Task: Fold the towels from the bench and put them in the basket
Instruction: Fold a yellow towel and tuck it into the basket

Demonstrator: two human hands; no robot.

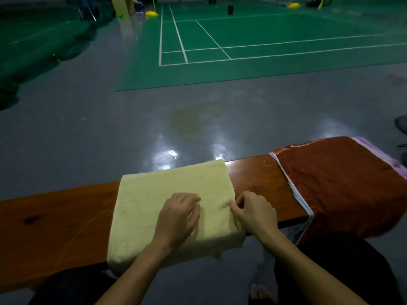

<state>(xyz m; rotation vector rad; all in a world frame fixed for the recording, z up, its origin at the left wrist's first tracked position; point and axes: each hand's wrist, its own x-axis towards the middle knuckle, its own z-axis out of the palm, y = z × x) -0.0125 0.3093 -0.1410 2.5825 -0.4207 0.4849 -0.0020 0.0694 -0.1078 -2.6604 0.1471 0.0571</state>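
Note:
A pale yellow towel (154, 194), folded into a thick rectangle, lies across the wooden bench (55, 219) in the middle of the view. My left hand (178, 216) rests on top of it near its right half, fingers curled under against the cloth. My right hand (253, 212) pinches the towel's right edge between thumb and fingers. A rust-red towel (339, 186) with a lilac and white border lies spread over the bench's right end, hanging over the near side. No basket is in view.
Beyond the bench is a shiny grey floor (132, 128), then a green badminton court (264, 40) with white lines. My dark-clothed legs and a bare foot (259, 291) are below the bench. A dark shoe (402, 124) shows at the right edge.

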